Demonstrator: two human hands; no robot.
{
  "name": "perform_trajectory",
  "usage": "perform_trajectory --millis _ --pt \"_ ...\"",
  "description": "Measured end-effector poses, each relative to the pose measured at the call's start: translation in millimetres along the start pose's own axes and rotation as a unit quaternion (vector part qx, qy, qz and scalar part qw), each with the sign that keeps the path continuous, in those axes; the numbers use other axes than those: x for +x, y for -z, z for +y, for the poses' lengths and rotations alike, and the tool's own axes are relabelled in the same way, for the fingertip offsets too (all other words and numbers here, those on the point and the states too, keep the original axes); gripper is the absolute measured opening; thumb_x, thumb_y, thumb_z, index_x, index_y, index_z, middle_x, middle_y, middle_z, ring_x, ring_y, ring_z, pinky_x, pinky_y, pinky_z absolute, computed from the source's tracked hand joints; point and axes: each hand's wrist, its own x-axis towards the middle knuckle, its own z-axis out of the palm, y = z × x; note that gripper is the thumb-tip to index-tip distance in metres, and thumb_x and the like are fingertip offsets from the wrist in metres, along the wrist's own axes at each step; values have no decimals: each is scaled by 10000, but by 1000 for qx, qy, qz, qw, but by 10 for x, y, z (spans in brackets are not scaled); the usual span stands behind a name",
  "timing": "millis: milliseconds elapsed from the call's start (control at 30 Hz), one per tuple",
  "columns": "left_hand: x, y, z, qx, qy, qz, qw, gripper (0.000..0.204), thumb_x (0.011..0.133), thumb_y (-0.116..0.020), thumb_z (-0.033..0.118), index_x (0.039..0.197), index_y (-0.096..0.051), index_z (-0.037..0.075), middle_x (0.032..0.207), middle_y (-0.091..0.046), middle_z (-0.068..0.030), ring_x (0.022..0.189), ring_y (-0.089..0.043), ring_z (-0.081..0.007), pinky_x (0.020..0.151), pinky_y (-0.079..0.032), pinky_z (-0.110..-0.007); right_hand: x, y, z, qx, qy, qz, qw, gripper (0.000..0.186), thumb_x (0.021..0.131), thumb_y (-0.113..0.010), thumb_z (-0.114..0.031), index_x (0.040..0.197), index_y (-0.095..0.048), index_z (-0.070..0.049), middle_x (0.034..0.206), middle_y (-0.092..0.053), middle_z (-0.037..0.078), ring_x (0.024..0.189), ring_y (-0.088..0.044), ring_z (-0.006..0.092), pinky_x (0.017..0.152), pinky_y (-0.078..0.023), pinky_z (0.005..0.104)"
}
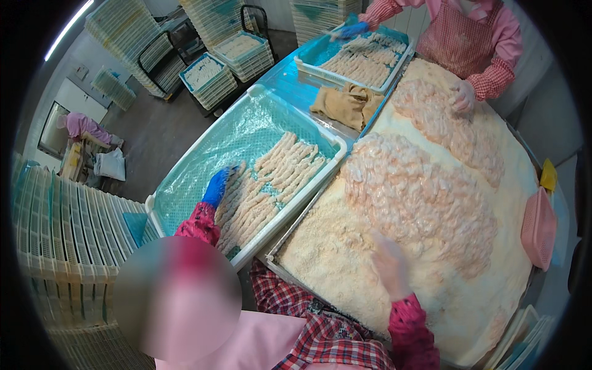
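Observation:
My left hand point(216, 187), in a blue glove, reaches over a white tray point(185, 154) lined with green-blue plastic film. Its fingers are closed at the end of a pale breaded strip point(232, 191), beside rows of similar strips point(290, 159). My right hand point(390, 266), pale and smeared by motion, is over loose crumbs point(327, 246) on the work table. Its fingers look stretched out, with nothing visible in them. Just beyond it lies a large heap of wet, pinkish raw meat pieces point(419, 197).
Across the table a co-worker in a pink checked apron point(459, 40) works by a second tray point(364, 58) of strips. A brown cloth point(348, 105) lies between the trays. A pink basket point(538, 228) hangs at the right edge. Stacked trays point(74, 228) stand at left; another person point(86, 128) bends farther back.

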Motion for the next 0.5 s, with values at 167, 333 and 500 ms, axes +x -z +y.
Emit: perform_trajectory --millis 167,333,500 --pt "-81 29 547 71 12 -111 991 445 952 -458 338 1289 -495 50 1296 -510 -93 1202 -440 -177 1041 -290 -304 262 -385 -41 -85 119 -136 980 311 760 -608 -64 1072 -613 -56 1056 -615 128 1024 -566 279 914 -432 364" --pt "-719 608 490 8 105 -127 986 554 910 -524 358 1356 -408 51 1312 -494 -64 1181 -452 -176 988 -331 -305 -281 -22 363 143 -192 -8 971 264 778 -560 7 1028 -626 -49 1005 -627 99 993 -586 226 861 -460 329" --pt "-938 771 -36 106 42 57 992 363 922 -525 196 1240 -526 23 1131 -612 -84 1030 -552 -172 920 -416 -316 -527 343 307 143 -144 135 970 300 788 -545 43 1074 -618 -13 1023 -647 126 926 -619 242 852 -468 311"
